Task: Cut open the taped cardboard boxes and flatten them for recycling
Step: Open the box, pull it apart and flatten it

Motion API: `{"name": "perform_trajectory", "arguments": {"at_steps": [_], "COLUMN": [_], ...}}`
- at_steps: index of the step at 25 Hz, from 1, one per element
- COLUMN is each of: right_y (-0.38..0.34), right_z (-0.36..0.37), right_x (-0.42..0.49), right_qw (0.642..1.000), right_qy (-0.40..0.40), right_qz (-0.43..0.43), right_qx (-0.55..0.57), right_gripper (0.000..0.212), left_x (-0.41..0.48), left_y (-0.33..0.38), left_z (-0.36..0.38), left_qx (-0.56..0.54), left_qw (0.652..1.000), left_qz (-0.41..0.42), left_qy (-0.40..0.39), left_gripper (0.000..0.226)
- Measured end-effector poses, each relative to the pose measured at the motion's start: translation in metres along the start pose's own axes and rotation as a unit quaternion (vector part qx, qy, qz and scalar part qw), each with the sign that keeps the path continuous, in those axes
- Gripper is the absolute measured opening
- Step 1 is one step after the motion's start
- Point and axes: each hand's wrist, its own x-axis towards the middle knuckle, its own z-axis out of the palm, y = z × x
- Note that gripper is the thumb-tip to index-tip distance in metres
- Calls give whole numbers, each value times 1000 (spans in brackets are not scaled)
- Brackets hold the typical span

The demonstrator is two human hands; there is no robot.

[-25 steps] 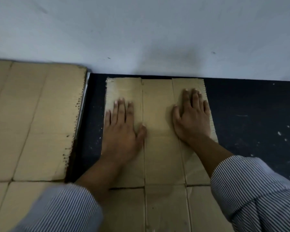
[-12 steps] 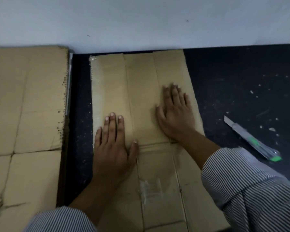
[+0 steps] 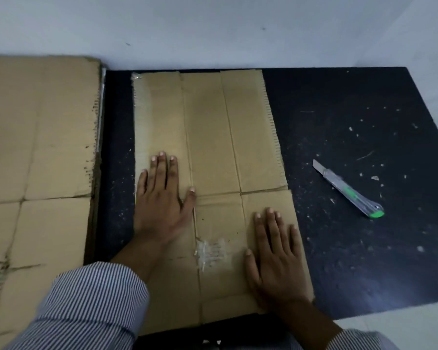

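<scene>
A flattened cardboard box [image 3: 213,137] lies on a dark mat, its far end against the white wall. A patch of torn clear tape [image 3: 210,252] sticks to its near half. My left hand [image 3: 159,198] presses flat on the left panel, fingers straight, thumb at the cross crease. My right hand [image 3: 276,256] presses flat on the near right panel, fingers straight. A utility knife [image 3: 349,189] with a green end and its blade out lies on the mat to the right, apart from both hands.
A second, larger flattened cardboard [image 3: 36,152] lies to the left with a ragged right edge. The dark mat [image 3: 352,248] is speckled with bits of debris and ends at pale floor at the right and near right. The white wall [image 3: 213,29] runs behind.
My right hand has slid from the far right panel back to the near right panel. My left hand has stayed near the cross crease. The view has tilted down, showing more of the box.
</scene>
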Motion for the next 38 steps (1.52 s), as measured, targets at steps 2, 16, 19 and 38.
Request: {"name": "perform_trajectory", "arguments": {"at_steps": [2, 16, 19, 38], "right_y": [0, 6, 18, 9], "right_z": [0, -25, -51, -153], "right_x": [2, 20, 26, 68], "right_qw": [1000, 969, 933, 859], "right_qy": [2, -34, -19, -14], "right_qz": [6, 155, 233, -35], "right_qx": [2, 189, 273, 511], "right_gripper": [74, 68, 77, 50], "left_x": [-14, -119, -110, -118], "left_y": [4, 34, 18, -3], "left_z": [0, -6, -21, -137], "left_qx": [-15, -131, -241, -516], "left_qw": [999, 953, 910, 837], "left_qz": [-35, -274, -338, -144], "left_qy": [7, 6, -3, 114], "left_gripper": [78, 79, 66, 42]}}
